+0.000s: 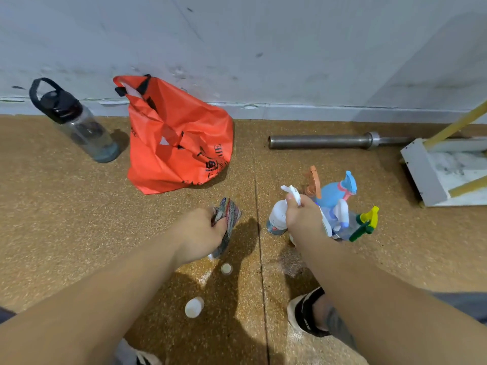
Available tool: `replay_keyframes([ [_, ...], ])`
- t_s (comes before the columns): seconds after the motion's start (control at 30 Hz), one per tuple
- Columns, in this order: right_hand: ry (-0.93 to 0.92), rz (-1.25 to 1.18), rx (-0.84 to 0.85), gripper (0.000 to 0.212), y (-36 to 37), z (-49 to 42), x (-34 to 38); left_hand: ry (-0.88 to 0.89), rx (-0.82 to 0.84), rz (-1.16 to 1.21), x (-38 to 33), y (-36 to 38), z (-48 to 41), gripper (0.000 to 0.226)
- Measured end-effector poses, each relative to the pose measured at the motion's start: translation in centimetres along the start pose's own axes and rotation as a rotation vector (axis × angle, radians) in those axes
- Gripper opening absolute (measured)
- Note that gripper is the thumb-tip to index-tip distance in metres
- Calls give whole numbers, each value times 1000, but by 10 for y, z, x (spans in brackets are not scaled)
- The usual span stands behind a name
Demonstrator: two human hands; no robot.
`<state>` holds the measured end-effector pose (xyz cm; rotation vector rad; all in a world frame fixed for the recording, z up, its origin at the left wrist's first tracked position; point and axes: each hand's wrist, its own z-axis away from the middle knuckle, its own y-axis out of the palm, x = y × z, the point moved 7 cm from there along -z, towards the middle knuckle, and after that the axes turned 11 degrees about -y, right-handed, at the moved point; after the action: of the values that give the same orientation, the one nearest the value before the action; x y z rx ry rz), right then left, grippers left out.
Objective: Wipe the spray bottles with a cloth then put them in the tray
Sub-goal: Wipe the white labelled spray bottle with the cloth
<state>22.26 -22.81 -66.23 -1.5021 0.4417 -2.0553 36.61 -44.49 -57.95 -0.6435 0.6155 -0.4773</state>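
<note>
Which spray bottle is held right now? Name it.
The white spray bottle, gripped at its neck by the right hand; the blue bottle and the green-and-yellow-triggered bottle stand beyond the hand.

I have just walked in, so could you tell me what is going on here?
A person is working on the floor. The right hand grips a white spray bottle by its head, with the other spray bottles clustered behind it. The left hand holds a striped cloth, apart from the bottle.
</note>
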Motion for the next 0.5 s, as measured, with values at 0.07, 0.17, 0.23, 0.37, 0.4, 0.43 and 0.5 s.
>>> replay_keyframes([
  [0.07,-27,-3,-28,36,0,-3,2,3,19,-3,-1,2,-1,28],
  [0.17,104,-28,-37,40,5,4,-8,-1,37,-27,2,5,-1,31],
  [0.23,289,-208,-26,40,17,13,-32,-6,45,-53,6,6,1,35],
  [0.37,525,-284,164,82,41,33,-65,-6,75,-32,16,4,12,33],
  [0.4,526,-222,255,71,44,44,-59,-2,77,-35,19,3,16,33],
  [0.43,478,-152,335,59,45,55,-47,5,74,-50,22,2,20,32],
  [0.5,339,63,510,48,51,74,-32,15,69,-105,30,1,28,32],
])
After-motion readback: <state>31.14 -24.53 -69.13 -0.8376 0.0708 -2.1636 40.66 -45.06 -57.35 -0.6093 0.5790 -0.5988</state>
